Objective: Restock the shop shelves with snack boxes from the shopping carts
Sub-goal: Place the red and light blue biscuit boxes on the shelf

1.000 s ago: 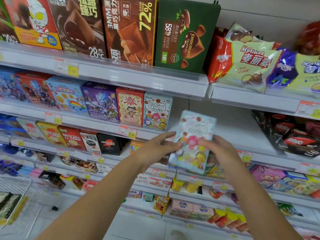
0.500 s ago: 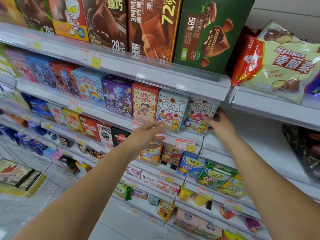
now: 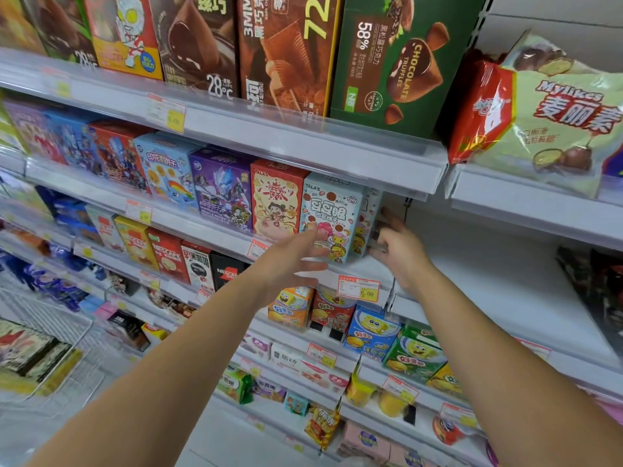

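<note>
A light-blue snack box [image 3: 369, 219] stands on the second shelf [image 3: 364, 269] at the right end of a row, just behind and right of a matching light-blue cartoon box [image 3: 328, 214]. My right hand [image 3: 399, 256] touches the right side of that end box, its fingers blurred against it. In front of the matching box my left hand [image 3: 290, 264] hovers with fingers spread, holding nothing. A wire shopping cart [image 3: 57, 323] at the lower left holds more boxes [image 3: 30, 357].
The second shelf is bare white to the right of the end box. Large chocolate boxes [image 3: 387, 62] fill the top shelf, with snack bags [image 3: 553, 116] at the right. Lower shelves carry small boxes and cups, and price tags [image 3: 359, 289] line the shelf edges.
The light-blue box went from both hands in mid-air onto the second shelf and was pushed in beside its twin. My left hand let go and stays spread.
</note>
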A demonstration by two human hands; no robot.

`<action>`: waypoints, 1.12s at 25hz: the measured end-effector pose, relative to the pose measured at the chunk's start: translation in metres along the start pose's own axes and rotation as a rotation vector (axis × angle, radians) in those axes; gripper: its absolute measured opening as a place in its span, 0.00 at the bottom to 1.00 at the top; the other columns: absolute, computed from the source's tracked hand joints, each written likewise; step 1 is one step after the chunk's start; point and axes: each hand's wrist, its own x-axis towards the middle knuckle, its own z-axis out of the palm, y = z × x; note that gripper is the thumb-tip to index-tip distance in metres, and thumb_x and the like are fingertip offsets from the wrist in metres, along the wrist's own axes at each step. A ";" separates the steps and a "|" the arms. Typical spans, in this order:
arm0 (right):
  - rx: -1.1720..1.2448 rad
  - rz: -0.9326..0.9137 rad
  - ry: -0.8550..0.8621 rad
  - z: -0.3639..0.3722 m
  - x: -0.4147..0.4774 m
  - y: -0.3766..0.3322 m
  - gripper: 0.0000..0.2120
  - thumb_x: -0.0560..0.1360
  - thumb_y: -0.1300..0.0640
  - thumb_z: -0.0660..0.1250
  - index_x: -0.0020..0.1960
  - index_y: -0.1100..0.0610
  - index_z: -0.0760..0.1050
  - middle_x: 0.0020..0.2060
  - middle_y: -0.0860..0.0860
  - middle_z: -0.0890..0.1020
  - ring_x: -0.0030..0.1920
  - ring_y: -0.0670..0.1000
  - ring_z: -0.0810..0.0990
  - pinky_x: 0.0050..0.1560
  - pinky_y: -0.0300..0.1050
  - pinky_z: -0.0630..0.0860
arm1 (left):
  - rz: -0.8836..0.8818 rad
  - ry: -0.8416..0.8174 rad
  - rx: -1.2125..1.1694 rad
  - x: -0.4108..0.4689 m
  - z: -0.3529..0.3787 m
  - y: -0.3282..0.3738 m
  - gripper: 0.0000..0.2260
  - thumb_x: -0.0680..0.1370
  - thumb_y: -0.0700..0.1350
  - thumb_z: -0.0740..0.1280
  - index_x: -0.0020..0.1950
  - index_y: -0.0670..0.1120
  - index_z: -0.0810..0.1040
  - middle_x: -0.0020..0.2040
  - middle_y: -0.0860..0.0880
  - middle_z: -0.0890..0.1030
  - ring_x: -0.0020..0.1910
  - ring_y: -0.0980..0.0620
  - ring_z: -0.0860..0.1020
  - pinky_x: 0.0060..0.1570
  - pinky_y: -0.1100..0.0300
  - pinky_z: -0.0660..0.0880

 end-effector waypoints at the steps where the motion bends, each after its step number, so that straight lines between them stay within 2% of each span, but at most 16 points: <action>1: 0.067 0.033 0.013 0.003 0.000 0.003 0.23 0.76 0.73 0.51 0.62 0.52 0.68 0.51 0.51 0.80 0.49 0.52 0.81 0.55 0.49 0.79 | -0.001 -0.002 -0.010 0.002 0.000 0.001 0.24 0.81 0.63 0.54 0.71 0.52 0.71 0.65 0.50 0.78 0.61 0.49 0.78 0.58 0.51 0.78; 5: 0.193 0.095 0.044 0.008 0.005 0.009 0.21 0.75 0.70 0.49 0.65 0.66 0.69 0.60 0.61 0.78 0.55 0.57 0.80 0.64 0.58 0.74 | -0.002 -0.007 -0.042 0.007 -0.002 -0.006 0.24 0.81 0.64 0.52 0.70 0.53 0.72 0.65 0.50 0.78 0.61 0.48 0.79 0.60 0.49 0.77; 7: 0.197 0.108 0.061 0.008 0.008 0.011 0.19 0.76 0.70 0.50 0.63 0.71 0.69 0.56 0.60 0.79 0.56 0.57 0.79 0.64 0.57 0.74 | -0.004 -0.012 -0.047 0.008 -0.004 -0.013 0.25 0.80 0.65 0.53 0.70 0.53 0.73 0.65 0.51 0.79 0.60 0.48 0.79 0.61 0.48 0.76; 9: 0.037 0.077 0.030 0.010 0.007 0.009 0.16 0.75 0.72 0.51 0.55 0.64 0.75 0.49 0.55 0.79 0.53 0.55 0.78 0.59 0.50 0.77 | -0.006 -0.014 -0.053 0.007 -0.006 -0.017 0.25 0.80 0.65 0.54 0.70 0.53 0.73 0.65 0.51 0.79 0.60 0.48 0.80 0.62 0.48 0.76; 10: -0.128 0.051 0.002 0.013 0.005 0.006 0.20 0.75 0.72 0.52 0.58 0.58 0.75 0.50 0.53 0.80 0.52 0.53 0.77 0.53 0.46 0.77 | -0.007 -0.016 -0.057 0.006 -0.007 -0.017 0.25 0.80 0.65 0.54 0.70 0.53 0.73 0.65 0.51 0.79 0.60 0.48 0.80 0.61 0.48 0.77; 12: -0.468 0.022 -0.046 0.019 0.005 0.001 0.30 0.73 0.71 0.54 0.71 0.51 0.68 0.56 0.52 0.78 0.47 0.50 0.75 0.41 0.40 0.71 | -0.011 -0.015 -0.069 0.001 -0.013 -0.017 0.24 0.81 0.63 0.53 0.70 0.52 0.73 0.64 0.50 0.79 0.60 0.47 0.80 0.62 0.48 0.76; 13: -0.574 0.026 -0.062 0.021 0.004 -0.002 0.31 0.74 0.71 0.54 0.73 0.49 0.65 0.57 0.52 0.77 0.45 0.48 0.74 0.39 0.39 0.68 | -0.013 -0.010 -0.075 -0.001 -0.018 -0.016 0.23 0.82 0.62 0.53 0.69 0.52 0.74 0.64 0.50 0.79 0.60 0.47 0.80 0.63 0.47 0.76; 14: -0.632 0.025 -0.061 0.023 0.005 -0.003 0.30 0.75 0.70 0.54 0.74 0.49 0.63 0.60 0.52 0.77 0.48 0.49 0.75 0.42 0.41 0.70 | -0.015 -0.006 -0.078 -0.004 -0.024 -0.015 0.22 0.82 0.62 0.53 0.68 0.53 0.74 0.64 0.50 0.79 0.60 0.47 0.80 0.63 0.46 0.76; 16: -0.623 -0.002 0.061 0.024 -0.001 -0.004 0.30 0.77 0.69 0.54 0.77 0.52 0.59 0.69 0.56 0.73 0.59 0.55 0.76 0.53 0.46 0.73 | -0.028 0.008 -0.081 -0.013 -0.036 -0.016 0.23 0.81 0.63 0.54 0.68 0.53 0.74 0.63 0.50 0.80 0.59 0.48 0.81 0.63 0.46 0.76; 17: -0.560 -0.040 0.207 0.026 -0.011 -0.002 0.29 0.77 0.69 0.54 0.76 0.54 0.60 0.69 0.56 0.73 0.59 0.56 0.77 0.52 0.47 0.75 | -0.044 0.010 -0.089 -0.018 -0.043 -0.015 0.23 0.81 0.64 0.54 0.68 0.53 0.75 0.62 0.50 0.81 0.58 0.49 0.81 0.62 0.47 0.77; 19: -0.360 -0.191 0.531 0.034 -0.045 0.005 0.21 0.77 0.67 0.55 0.67 0.53 0.71 0.58 0.54 0.80 0.48 0.50 0.79 0.45 0.47 0.77 | -0.087 0.007 -0.115 -0.033 -0.060 -0.012 0.23 0.80 0.65 0.55 0.67 0.53 0.75 0.61 0.50 0.81 0.58 0.50 0.81 0.61 0.48 0.78; 20: -0.273 -0.236 0.617 0.044 -0.065 0.008 0.17 0.77 0.66 0.56 0.59 0.51 0.74 0.50 0.52 0.81 0.44 0.50 0.79 0.45 0.51 0.79 | -0.100 0.004 -0.127 -0.040 -0.070 -0.010 0.23 0.80 0.64 0.55 0.68 0.53 0.74 0.62 0.50 0.81 0.58 0.50 0.81 0.60 0.48 0.78; 21: -0.212 -0.230 0.623 0.056 -0.083 0.011 0.14 0.78 0.66 0.55 0.52 0.49 0.74 0.45 0.51 0.80 0.42 0.51 0.78 0.46 0.55 0.79 | -0.111 0.008 -0.142 -0.047 -0.081 -0.009 0.23 0.80 0.64 0.55 0.68 0.53 0.74 0.62 0.50 0.81 0.58 0.50 0.81 0.60 0.49 0.78; 23: -0.142 -0.144 0.467 0.086 -0.103 0.016 0.13 0.79 0.66 0.54 0.47 0.51 0.73 0.41 0.53 0.80 0.38 0.52 0.78 0.40 0.54 0.78 | -0.139 0.048 -0.185 -0.058 -0.105 -0.010 0.23 0.81 0.63 0.56 0.69 0.52 0.73 0.62 0.50 0.81 0.58 0.50 0.81 0.57 0.51 0.78; 25: -0.099 -0.012 0.257 0.118 -0.110 0.023 0.12 0.80 0.66 0.54 0.50 0.55 0.74 0.41 0.56 0.80 0.34 0.52 0.78 0.32 0.47 0.76 | -0.163 0.110 -0.232 -0.073 -0.131 -0.021 0.22 0.81 0.63 0.57 0.68 0.52 0.74 0.61 0.50 0.81 0.58 0.49 0.81 0.54 0.52 0.79; 28: -0.048 0.147 0.033 0.162 -0.110 0.041 0.11 0.81 0.62 0.54 0.53 0.56 0.75 0.44 0.57 0.82 0.34 0.53 0.80 0.30 0.44 0.76 | -0.211 0.268 -0.306 -0.104 -0.168 -0.053 0.20 0.81 0.61 0.59 0.65 0.50 0.76 0.59 0.49 0.83 0.57 0.48 0.82 0.53 0.52 0.79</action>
